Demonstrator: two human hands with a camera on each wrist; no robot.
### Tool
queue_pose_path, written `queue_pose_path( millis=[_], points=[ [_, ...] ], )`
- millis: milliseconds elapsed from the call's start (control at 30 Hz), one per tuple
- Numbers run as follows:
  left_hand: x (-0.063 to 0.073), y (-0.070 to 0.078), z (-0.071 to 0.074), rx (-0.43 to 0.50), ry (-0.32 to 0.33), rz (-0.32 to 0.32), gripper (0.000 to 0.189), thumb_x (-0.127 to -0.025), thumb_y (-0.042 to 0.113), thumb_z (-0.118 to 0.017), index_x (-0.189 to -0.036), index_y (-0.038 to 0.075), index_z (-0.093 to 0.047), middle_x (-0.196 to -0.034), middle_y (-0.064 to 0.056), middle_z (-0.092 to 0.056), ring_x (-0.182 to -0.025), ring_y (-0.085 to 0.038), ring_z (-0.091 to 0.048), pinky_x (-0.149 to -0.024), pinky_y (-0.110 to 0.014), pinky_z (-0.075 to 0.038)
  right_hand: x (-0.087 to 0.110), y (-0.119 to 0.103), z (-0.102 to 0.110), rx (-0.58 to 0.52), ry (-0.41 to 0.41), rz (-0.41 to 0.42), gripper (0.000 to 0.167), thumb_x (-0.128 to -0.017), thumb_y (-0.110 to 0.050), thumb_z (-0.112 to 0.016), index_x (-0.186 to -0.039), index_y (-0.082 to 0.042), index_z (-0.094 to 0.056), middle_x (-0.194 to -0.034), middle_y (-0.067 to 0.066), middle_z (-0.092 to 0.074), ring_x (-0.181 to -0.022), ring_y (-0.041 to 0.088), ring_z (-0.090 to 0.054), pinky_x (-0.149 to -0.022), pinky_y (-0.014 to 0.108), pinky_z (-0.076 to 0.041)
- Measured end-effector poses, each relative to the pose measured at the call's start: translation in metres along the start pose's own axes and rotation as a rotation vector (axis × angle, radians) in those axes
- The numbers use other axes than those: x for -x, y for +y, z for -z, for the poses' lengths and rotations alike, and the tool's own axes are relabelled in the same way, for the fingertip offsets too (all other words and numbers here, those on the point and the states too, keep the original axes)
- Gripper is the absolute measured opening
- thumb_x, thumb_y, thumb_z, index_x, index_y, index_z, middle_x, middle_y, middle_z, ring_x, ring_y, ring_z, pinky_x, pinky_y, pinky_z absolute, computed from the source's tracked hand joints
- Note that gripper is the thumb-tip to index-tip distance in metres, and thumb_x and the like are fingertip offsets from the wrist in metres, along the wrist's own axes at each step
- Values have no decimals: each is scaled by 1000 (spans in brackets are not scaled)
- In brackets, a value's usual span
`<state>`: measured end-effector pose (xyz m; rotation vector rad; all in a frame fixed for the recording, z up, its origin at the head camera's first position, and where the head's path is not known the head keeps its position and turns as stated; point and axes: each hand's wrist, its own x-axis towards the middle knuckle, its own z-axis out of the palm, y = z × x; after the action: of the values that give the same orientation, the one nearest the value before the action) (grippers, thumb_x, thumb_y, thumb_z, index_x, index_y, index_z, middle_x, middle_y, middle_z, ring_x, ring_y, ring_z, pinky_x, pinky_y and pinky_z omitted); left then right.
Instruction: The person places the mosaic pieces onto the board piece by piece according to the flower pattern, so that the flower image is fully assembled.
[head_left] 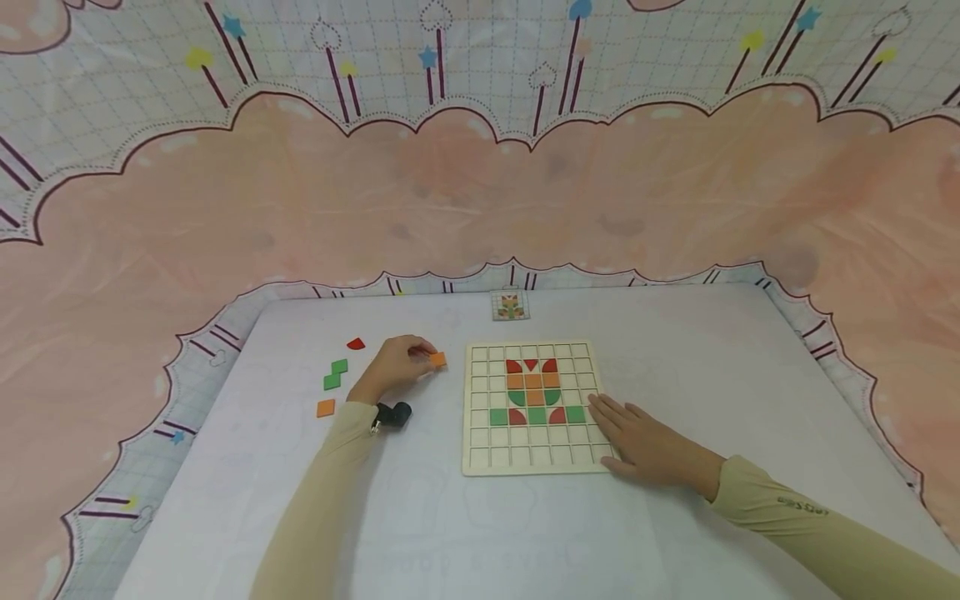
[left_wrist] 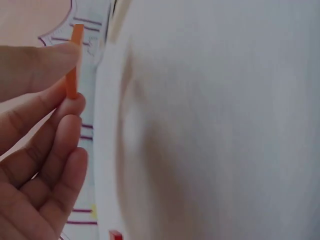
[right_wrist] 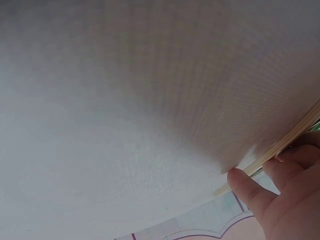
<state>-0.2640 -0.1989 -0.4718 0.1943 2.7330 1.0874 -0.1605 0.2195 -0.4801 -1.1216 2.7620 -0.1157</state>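
Note:
My left hand [head_left: 399,364] pinches an orange square tile [head_left: 438,360] between thumb and fingers, just left of the pale gridded board [head_left: 480,457]. Seen from the left wrist, the tile [left_wrist: 73,85] is edge-on and held off the table. Across the board's middle lies a pattern of red, orange and green tiles, among them a middle orange square [head_left: 533,381]. My right hand [head_left: 652,442] rests at the board's right edge with fingers extended. In the right wrist view its fingers [right_wrist: 250,192] touch the board's rim [right_wrist: 280,145].
Left of the board lie a red curved-edge piece [head_left: 356,343], a green tile [head_left: 340,367], another green tile [head_left: 332,382] and a loose orange square [head_left: 326,408]. A small pattern card [head_left: 510,306] lies behind the board. Patterned cloth [head_left: 480,208] hangs behind the white table [head_left: 525,533].

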Motion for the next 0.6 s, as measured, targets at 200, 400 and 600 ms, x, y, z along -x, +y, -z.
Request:
queue_pose_path(
  millis=[200,400,600],
  points=[
    [16,23,-17,-31,-39,-94,24,-79,15,-73,-102,11,-69,-105,-5,-66,-100,-22,-59,-93,-40,-48,0,0,1,0,20,14,72,-93,-41,-51,-146,1,-27,-154,16,-25,-142,33,-26,-108,53,-32],
    [29,42,-40,-61,-90,-191,22,-79,14,-74,-100,12,-69,-100,0,-66,-95,-16,-58,-91,-35,-49,0,0,0,-6,-5,-5,72,-94,-43,-48,-147,-1,-25,-156,13,-22,-143,32,-23,-110,52,-30],
    [42,58,-56,-28,-149,-252,22,-77,13,-76,-98,10,-69,-99,-1,-66,-90,-13,-57,-87,-33,-50,-1,0,-1,4,-15,-8,72,-94,-43,-48,-147,-2,-24,-156,13,-21,-143,31,-22,-111,51,-29]
  ],
)
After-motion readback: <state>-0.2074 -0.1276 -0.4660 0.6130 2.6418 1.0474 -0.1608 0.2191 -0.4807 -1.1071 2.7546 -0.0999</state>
